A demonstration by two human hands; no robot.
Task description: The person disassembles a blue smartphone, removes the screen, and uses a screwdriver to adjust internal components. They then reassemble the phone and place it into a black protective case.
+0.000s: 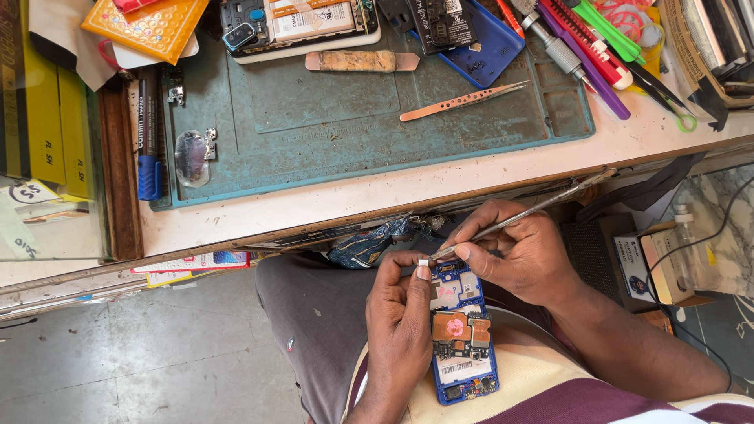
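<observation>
Lower centre of frame: my left hand point(400, 314) grips opened phone point(462, 334), long axis vertical; right hand point(522, 255) pinches tweezers point(518, 218), tip at phone's top edge.

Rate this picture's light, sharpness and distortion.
Head view: even daylight, soft shadows, no harsh glare on the mat; phone board, left hand and right hand with its metal tool are sharp; wide-lens bend curves the bench edge; items at the top corners run out of frame.
</observation>
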